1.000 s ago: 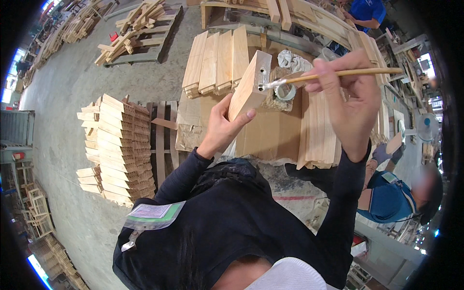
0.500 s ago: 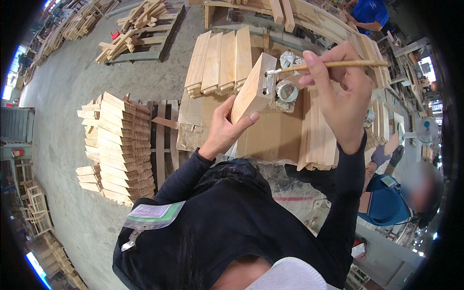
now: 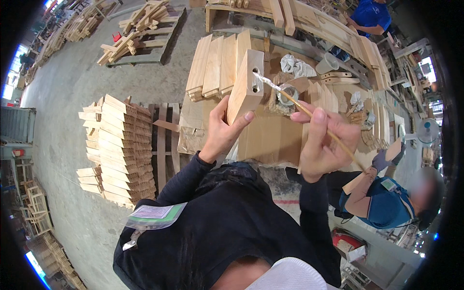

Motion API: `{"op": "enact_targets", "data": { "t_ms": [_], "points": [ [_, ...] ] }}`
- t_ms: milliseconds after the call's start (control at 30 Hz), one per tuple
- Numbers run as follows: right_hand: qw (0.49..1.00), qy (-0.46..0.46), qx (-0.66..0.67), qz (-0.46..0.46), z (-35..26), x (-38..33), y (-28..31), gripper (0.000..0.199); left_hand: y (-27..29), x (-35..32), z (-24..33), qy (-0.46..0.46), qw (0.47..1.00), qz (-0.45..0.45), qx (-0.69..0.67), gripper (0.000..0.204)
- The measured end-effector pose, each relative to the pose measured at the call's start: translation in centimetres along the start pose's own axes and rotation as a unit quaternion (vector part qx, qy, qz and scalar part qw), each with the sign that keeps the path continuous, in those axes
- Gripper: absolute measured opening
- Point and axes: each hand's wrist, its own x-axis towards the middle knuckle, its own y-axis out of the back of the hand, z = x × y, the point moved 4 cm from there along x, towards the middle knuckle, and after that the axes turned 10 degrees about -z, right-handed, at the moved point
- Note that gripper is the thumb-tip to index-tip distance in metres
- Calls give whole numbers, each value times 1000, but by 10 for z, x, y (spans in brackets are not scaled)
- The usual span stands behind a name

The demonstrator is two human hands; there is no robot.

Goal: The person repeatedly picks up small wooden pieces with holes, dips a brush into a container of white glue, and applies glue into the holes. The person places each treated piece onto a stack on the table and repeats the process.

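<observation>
My left hand (image 3: 224,126) grips a pale wooden block (image 3: 240,93) by its lower end, tilted up over the table. Two dark round holes show in the block's end face. Between the thumb and fingers of my right hand (image 3: 328,140) is a thin wooden stick (image 3: 314,117). White, glue-like stuff coats the stick's tip, which touches the block's end by the upper hole. Below the stick, a small round cup (image 3: 288,94) with a white-smeared rim stands on the cardboard (image 3: 270,137).
Several wooden boards (image 3: 212,67) lie side by side at the table's far left. A crumpled white cloth (image 3: 296,66) and a plastic cup (image 3: 327,64) are beyond the glue cup. Stacked wood pieces (image 3: 118,150) stand at left. A co-worker (image 3: 382,200) handles wood at right.
My right hand has come lower and nearer, so the stick now slants down toward me. The block has shifted slightly left. The co-worker at right has moved an arm.
</observation>
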Motion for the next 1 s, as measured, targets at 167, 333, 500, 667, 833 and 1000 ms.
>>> {"op": "enact_targets", "data": {
  "t_ms": [167, 333, 500, 667, 833, 1000],
  "points": [
    [997, 54, 0, 57, 6, -27, -32, 17, -1, 2, 8, -8, 1000, 4, 10, 48],
    [994, 69, -43, 68, 20, -50, -55, 24, 0, -2, 10, -14, 999, 29, -10, 47],
    [995, 57, -43, 63, 18, -55, -71, 23, 3, -4, 11, -33, 998, 46, 1, 44],
    [999, 43, -14, 25, 12, -52, -70, 19, 6, -5, 11, -43, 997, 53, 23, 43],
    [996, 71, -56, -24, 6, -49, -68, 15, 11, -4, 9, -44, 997, 53, 16, 42],
    [997, 47, -39, -53, -1, -46, -61, 13, 24, 6, 2, -17, 994, 97, 39, 36]
  ]
}}
